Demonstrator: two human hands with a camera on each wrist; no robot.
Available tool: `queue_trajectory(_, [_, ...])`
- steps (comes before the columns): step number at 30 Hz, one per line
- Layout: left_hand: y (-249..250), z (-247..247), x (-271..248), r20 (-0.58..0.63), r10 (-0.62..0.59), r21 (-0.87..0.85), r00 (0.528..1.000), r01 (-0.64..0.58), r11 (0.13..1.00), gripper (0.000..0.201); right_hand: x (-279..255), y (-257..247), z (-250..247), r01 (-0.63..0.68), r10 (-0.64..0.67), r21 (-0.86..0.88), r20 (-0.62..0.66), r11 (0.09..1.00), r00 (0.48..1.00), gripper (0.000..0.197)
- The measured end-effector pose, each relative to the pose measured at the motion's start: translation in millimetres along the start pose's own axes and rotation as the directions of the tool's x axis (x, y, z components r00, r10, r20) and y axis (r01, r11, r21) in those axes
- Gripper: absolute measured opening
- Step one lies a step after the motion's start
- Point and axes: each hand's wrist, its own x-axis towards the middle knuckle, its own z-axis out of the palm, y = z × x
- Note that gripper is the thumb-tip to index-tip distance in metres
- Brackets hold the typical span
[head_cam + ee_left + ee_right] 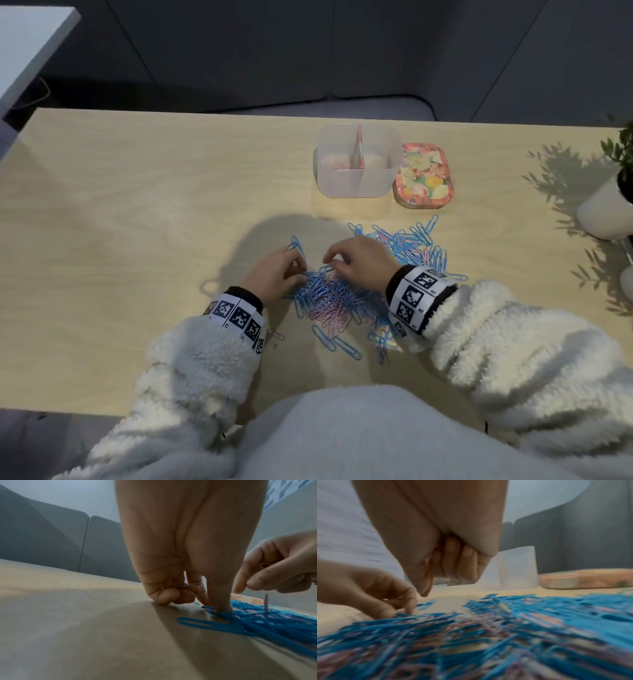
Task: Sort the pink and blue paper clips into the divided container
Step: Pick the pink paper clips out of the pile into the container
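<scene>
A tangled pile of blue and pink paper clips [342,298] lies on the wooden table [137,205], spreading back to the right. My left hand [301,270] is at the pile's left edge. Its thumb and forefinger [221,607] press down on blue clips, while its curled fingers hold pink clips [187,586]. My right hand [330,260] hovers just right of it with fingers curled [458,566] around pink clips, and one pink clip [266,601] dangles from it. The frosted divided container [358,181] stands behind the pile, and pinkish contents show faintly through its wall.
A floral tin lid [424,174] lies flat against the container's right side. A white plant pot [606,209] stands at the table's right edge. Loose clips [337,342] are scattered toward me. A grey sofa sits beyond the table.
</scene>
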Motion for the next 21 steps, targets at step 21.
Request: queue_trajectory(21, [-4.6, -6.9, 1.3, -0.07, -0.06, -0.028, 0.996, 0.058, 0.998, 0.013, 3.7, 10.3, -8.8, 0.065, -0.042, -0.123, 0.182, 0.99, 0.982, 0.019])
